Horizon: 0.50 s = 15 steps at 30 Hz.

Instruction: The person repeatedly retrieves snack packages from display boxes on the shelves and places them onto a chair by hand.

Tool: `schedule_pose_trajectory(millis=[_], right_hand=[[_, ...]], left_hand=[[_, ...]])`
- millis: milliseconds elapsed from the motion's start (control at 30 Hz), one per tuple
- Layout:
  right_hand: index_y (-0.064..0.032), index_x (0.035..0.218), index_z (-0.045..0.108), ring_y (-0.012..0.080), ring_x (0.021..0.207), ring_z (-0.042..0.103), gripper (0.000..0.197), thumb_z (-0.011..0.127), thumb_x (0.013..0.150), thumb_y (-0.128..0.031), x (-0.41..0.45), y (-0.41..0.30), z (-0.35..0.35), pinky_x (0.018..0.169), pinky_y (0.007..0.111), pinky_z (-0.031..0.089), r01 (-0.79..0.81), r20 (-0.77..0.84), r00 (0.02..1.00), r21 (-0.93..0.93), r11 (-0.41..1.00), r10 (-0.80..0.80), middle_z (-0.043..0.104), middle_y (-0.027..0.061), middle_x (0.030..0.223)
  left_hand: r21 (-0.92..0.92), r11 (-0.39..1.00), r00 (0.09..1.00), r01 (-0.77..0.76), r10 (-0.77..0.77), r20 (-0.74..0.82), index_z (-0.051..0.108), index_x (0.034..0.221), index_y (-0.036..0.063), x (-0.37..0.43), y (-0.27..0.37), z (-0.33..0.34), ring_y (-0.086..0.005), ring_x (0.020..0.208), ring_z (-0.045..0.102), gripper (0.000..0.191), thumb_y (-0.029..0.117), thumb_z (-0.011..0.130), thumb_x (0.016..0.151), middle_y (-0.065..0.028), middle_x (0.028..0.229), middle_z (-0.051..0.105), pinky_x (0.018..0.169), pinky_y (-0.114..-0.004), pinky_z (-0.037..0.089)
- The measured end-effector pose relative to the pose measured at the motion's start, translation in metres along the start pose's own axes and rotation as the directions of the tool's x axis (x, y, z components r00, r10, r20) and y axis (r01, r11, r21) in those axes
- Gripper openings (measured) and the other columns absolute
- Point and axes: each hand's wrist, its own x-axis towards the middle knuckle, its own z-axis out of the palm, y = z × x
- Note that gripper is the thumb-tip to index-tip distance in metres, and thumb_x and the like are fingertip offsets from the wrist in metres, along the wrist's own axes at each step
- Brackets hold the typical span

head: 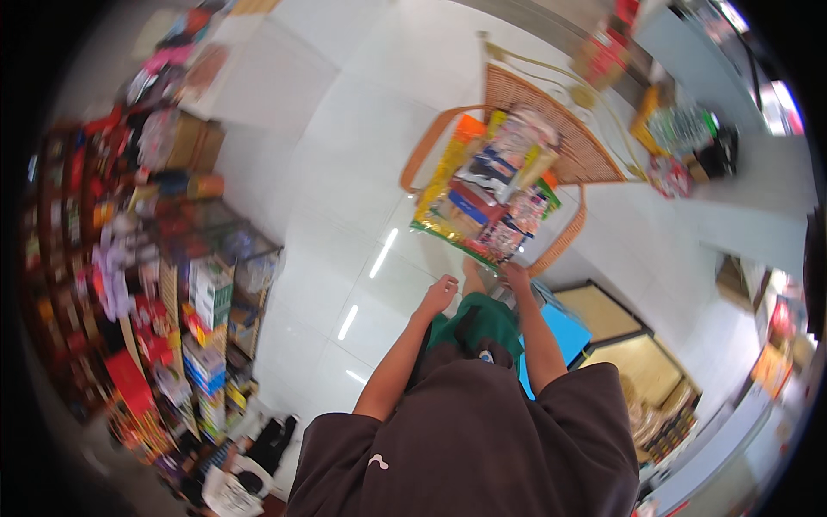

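A wicker armchair (555, 129) with curved arms stands before me, its seat heaped with snack packets (497, 168). At the near edge of the heap, my right hand (515, 276) is at the corner of a large yellow and green plastic bag (429, 210); whether it grips the bag is not clear. My left hand (442, 292) is raised in front of my left thigh, apart from the bag, with its fingers bent and nothing seen in them. Among the packets lie a blue and brown one (468, 205) and several printed ones.
Shelves with boxed goods (210, 291) stand on the left. To the right of my legs are a bright blue box (555, 336) and a dark-framed unit with pale panels (630, 362). A clear plastic bottle (681, 128) rests at the upper right. A person sits at the lower left.
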Motion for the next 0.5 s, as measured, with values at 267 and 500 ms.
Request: schedule_pose_trajectory(millis=[267,500], right_hand=[[-0.0041,0.114,0.053,0.0192,0.064,0.062,0.042,0.064,0.079,-0.024,-0.002,0.013,-0.005,0.051,0.028,0.048,0.008,0.319,0.944,-0.267,0.964,0.081,0.064,0.0096,0.091],[-0.0074,0.109,0.051,0.0212,0.069,0.062,0.032,0.056,0.085,-0.028,-0.063,0.048,0.118,0.053,0.032,0.050,0.266,0.360,0.927,-0.440,0.858,-0.103,0.061,0.0094,0.089]], left_hand=[[-0.148,0.985,0.938,-0.092,0.036,-0.344,0.055,0.106,0.0082,-0.090,-0.070,-0.032,-0.0312,0.084,0.062,0.029,0.030,0.054,0.086,-0.0161,0.088,0.064,0.076,-0.039,0.048],[-0.439,0.896,0.641,-0.059,-0.303,-0.705,0.058,0.105,0.0089,-0.248,-0.274,-0.029,-0.0239,0.071,0.064,0.028,0.026,0.056,0.083,-0.0156,0.085,0.066,0.067,-0.036,0.052]])
